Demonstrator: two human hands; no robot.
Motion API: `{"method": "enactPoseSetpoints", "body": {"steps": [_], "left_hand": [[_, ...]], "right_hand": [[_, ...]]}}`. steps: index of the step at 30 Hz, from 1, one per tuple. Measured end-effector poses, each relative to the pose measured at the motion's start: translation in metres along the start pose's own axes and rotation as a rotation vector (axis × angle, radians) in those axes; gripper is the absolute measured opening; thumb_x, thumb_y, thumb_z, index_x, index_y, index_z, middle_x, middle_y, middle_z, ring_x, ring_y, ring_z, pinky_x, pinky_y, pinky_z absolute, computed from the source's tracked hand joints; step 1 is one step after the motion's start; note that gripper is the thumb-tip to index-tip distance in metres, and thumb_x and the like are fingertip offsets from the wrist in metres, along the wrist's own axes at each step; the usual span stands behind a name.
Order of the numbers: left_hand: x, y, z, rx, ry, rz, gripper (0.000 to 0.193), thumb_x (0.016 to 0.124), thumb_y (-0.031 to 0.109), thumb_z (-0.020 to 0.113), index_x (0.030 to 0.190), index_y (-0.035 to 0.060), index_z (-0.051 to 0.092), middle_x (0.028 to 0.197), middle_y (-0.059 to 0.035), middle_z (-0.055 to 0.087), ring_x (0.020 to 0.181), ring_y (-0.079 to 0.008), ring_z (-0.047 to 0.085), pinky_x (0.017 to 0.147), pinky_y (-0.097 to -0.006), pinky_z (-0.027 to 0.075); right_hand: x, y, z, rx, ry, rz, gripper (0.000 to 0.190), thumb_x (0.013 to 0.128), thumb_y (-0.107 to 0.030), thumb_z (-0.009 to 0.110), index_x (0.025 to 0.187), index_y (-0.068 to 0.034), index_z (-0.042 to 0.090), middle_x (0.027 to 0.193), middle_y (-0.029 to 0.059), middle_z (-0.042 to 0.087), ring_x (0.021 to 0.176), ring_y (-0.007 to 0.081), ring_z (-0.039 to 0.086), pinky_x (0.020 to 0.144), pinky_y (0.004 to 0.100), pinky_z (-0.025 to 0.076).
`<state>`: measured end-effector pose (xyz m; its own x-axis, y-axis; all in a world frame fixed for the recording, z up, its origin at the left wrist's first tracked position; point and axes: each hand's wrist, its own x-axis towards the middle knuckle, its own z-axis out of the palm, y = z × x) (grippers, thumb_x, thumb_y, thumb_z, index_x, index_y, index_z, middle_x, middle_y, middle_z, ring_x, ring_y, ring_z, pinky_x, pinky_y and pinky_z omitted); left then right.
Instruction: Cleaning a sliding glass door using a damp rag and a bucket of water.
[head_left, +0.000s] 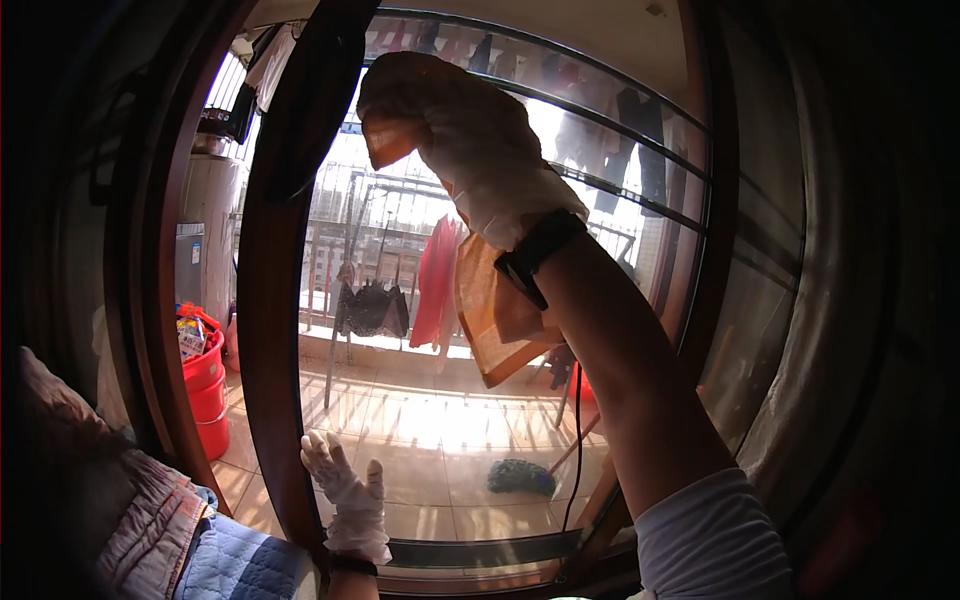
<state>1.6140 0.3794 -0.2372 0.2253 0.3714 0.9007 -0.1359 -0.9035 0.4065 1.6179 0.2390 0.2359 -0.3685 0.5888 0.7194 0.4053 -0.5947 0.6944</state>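
A sliding glass door (420, 465) in a dark brown frame (274, 360) stands in front of me. My right hand (480, 142), in a white glove, is raised high near the upper left of the pane. It grips an orange cloth (487, 315), whose one corner pokes out by the fingers while the rest hangs below the wrist. The fingertips are hidden, so the exact hold does not show. Low at the pane's left edge is my left hand (345, 487), also white-gloved, fingers up and apart, holding nothing. It appears to rest on the glass beside the frame.
Through the glass are a tiled balcony, hanging clothes (435, 285) and a green mop head (521, 477). A filled red bucket (206, 397) stands beyond the gap at left. Blue quilted fabric (232, 559) lies at lower left. A dark cord (577, 450) hangs near my right arm.
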Motion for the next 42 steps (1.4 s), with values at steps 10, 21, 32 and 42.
{"method": "enactPoseSetpoints", "body": {"steps": [10, 21, 32, 42], "left_hand": [[0.004, 0.005, -0.002, 0.003, -0.052, -0.056, 0.092, 0.093, 0.072, 0.030, 0.149, -0.0012, 0.030, 0.154, -0.0271, 0.028, 0.146, -0.0452, 0.020, 0.119, -0.0579, 0.014], [0.001, -0.012, 0.001, 0.033, 0.016, 0.012, 0.088, 0.096, 0.067, 0.036, 0.151, 0.0000, 0.026, 0.156, -0.0260, 0.025, 0.147, -0.0429, 0.019, 0.120, -0.0539, 0.013], [0.006, 0.003, -0.008, 0.031, -0.025, -0.009, 0.083, 0.097, 0.064, 0.034, 0.149, -0.0002, 0.031, 0.157, -0.0254, 0.023, 0.148, -0.0413, 0.017, 0.120, -0.0540, 0.011], [0.006, 0.001, 0.000, 0.038, 0.076, 0.058, 0.081, 0.097, 0.063, 0.035, 0.147, -0.0011, 0.032, 0.156, -0.0251, 0.026, 0.147, -0.0430, 0.019, 0.120, -0.0551, 0.013]], "right_hand": [[-0.112, 0.132, -0.084, -0.178, 0.022, 0.610, 0.032, 0.093, -0.015, 0.058, 0.123, -0.022, 0.063, 0.131, 0.0076, 0.060, 0.124, 0.0247, 0.054, 0.105, 0.0354, 0.041], [-0.018, -0.001, 0.032, 0.210, 0.014, 0.080, 0.037, 0.091, -0.021, 0.062, 0.128, -0.023, 0.061, 0.136, 0.0035, 0.057, 0.128, 0.0239, 0.051, 0.109, 0.0333, 0.038], [-0.150, 0.058, -0.066, 1.042, -0.035, 0.692, 0.041, 0.093, -0.013, 0.062, 0.133, -0.011, 0.055, 0.129, 0.0054, 0.059, 0.119, 0.0188, 0.055, 0.104, 0.0301, 0.043], [-0.024, 0.010, -0.035, 0.353, 0.026, 0.267, 0.027, 0.097, -0.013, 0.059, 0.123, -0.010, 0.062, 0.116, 0.0056, 0.064, 0.111, 0.0191, 0.060, 0.099, 0.0240, 0.044]]}}
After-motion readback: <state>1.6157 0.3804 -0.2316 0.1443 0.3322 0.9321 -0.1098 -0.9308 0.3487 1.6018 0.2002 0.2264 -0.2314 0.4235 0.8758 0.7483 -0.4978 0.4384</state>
